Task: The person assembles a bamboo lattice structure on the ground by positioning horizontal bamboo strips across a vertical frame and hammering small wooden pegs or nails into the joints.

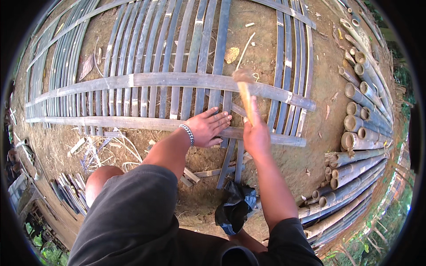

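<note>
Left hand (207, 128) lay flat, fingers released, on your grey split-bamboo lattice (177, 82); your right hand (256, 135) clenched a blurred wooden-handled mallet (244, 91) above it.

Two hands: left hand (207, 128), right hand (256, 133). One wooden hammer (245, 91), one black bag (236, 207), one bracelet (188, 134), one dry leaf (231, 54), three cross slats (168, 81); upright strips and stacked poles (359, 133) too many to count.
</note>
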`<action>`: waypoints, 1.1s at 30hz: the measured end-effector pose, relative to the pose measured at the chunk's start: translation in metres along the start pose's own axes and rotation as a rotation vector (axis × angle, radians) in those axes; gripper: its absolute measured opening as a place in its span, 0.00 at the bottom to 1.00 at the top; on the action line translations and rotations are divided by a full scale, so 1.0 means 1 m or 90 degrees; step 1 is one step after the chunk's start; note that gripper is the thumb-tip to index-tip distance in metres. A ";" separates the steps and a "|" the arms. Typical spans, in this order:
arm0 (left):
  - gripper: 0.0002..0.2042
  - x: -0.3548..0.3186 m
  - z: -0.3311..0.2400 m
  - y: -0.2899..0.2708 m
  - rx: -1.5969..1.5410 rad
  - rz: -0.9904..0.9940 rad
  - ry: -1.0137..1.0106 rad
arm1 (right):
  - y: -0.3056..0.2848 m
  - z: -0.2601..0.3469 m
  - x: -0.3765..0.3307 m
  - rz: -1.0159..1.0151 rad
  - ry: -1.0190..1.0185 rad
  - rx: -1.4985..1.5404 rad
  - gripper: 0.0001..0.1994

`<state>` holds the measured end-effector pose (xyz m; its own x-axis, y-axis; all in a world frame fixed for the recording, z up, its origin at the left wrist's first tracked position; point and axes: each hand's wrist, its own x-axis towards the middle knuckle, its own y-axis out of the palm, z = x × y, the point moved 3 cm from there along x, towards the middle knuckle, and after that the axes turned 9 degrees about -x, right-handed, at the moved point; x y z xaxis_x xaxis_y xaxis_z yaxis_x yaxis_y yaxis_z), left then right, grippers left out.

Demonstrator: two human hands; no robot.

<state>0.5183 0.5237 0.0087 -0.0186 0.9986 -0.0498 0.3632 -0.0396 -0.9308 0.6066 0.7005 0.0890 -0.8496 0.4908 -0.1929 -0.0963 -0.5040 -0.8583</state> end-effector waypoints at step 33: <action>0.27 0.000 -0.008 -0.016 -0.063 -0.052 -0.046 | 0.020 -0.096 -0.057 -0.064 0.051 0.033 0.25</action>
<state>0.5200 0.5245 0.0268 -0.1179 0.9930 -0.0050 0.4473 0.0486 -0.8931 0.7031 0.7308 0.0374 -0.7905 0.5946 -0.1469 -0.2066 -0.4848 -0.8499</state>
